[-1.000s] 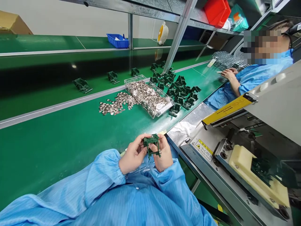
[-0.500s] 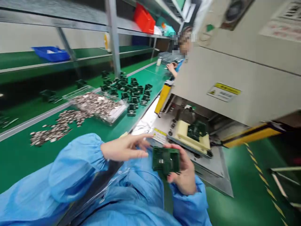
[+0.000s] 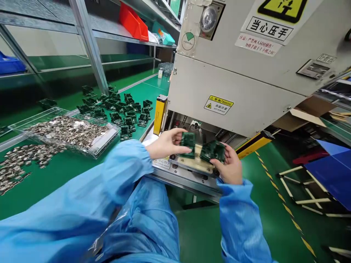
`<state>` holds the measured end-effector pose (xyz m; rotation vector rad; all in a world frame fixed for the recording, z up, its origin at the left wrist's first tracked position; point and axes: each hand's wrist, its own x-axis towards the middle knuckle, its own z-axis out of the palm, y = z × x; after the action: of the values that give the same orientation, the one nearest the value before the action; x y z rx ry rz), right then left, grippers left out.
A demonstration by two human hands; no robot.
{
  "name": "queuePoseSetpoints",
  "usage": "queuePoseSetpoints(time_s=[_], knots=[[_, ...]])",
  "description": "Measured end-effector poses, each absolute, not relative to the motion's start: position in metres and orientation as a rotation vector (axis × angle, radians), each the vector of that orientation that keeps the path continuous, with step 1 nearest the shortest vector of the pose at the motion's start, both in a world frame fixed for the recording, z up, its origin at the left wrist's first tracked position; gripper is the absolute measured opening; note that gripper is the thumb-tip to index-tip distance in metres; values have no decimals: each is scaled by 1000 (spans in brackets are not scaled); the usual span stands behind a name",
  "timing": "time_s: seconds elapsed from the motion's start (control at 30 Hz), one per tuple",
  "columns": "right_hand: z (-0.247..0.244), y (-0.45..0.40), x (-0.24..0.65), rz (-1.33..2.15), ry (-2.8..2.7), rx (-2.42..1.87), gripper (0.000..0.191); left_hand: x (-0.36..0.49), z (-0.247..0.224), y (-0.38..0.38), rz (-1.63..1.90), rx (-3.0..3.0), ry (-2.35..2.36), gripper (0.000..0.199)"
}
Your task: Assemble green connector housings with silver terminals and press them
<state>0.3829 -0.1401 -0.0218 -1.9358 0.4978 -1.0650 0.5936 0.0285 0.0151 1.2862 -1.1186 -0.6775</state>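
Gripping a dark green part [image 3: 213,152] in curled fingers [image 3: 226,150], a person's right hand [image 3: 229,168] is working beside a left hand [image 3: 166,144], whose extended fingers [image 3: 178,149] are pinching a second green part [image 3: 188,144]. Both parts are sitting just beyond the fingertips' reach of nothing else but a cream fixture [image 3: 193,163] below them on a press machine [image 3: 236,84]. Left of the fingers, a clear tray [image 3: 65,133] of silver metal pieces is resting on a green workbench [image 3: 63,182], with a pile of green parts [image 3: 117,111] lying beyond it.
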Motion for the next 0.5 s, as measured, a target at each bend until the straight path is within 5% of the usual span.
queuePoseSetpoints(time_s=[0.23, 0.37, 0.5], knots=[[-14, -146, 418, -767, 556, -2232, 74, 637, -28, 152, -867, 1448, -1023, 57], [-23, -138, 377, -1007, 804, -2408, 77, 630, -65, 153, -867, 1540, -1006, 63], [-64, -132, 303, -950, 1500, -2097, 88, 625, -82, 145, -917, 1549, -988, 68]])
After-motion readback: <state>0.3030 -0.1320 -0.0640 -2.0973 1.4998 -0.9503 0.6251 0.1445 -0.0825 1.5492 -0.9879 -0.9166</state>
